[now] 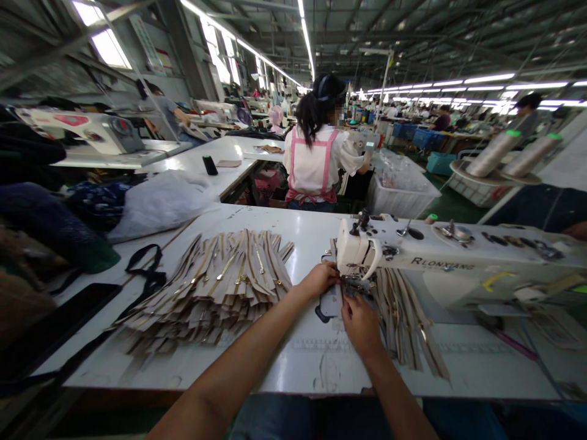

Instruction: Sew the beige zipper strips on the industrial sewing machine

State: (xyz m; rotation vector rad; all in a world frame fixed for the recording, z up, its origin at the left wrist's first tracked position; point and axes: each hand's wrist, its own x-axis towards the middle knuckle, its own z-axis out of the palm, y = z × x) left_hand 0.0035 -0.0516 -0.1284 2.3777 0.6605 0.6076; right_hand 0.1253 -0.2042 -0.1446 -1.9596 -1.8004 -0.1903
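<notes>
Pinching a small pale piece (331,299) flat at the needle area of the sewing machine (440,256), the left hand (320,280) presses from the far side; its grip looks closed on the piece, fingertips partly hidden. Right hand (360,321) holds the near edge, grip pressed together on the same piece just before the presser foot.

Progress, judged: a large fanned stack of beige zipper strips (220,287) lies left of the hands, a smaller heap of strips (406,324) trails right under the machine arm. Which heap is finished cannot be told.

Surroundings: white table (284,360); black strap (147,275) and white plastic bag (160,201) further left; two thread cones (513,153) far right. A co-worker in a pink apron (314,159) stands well beyond. Nothing blocks the hands; the machine head crowds the piece.
</notes>
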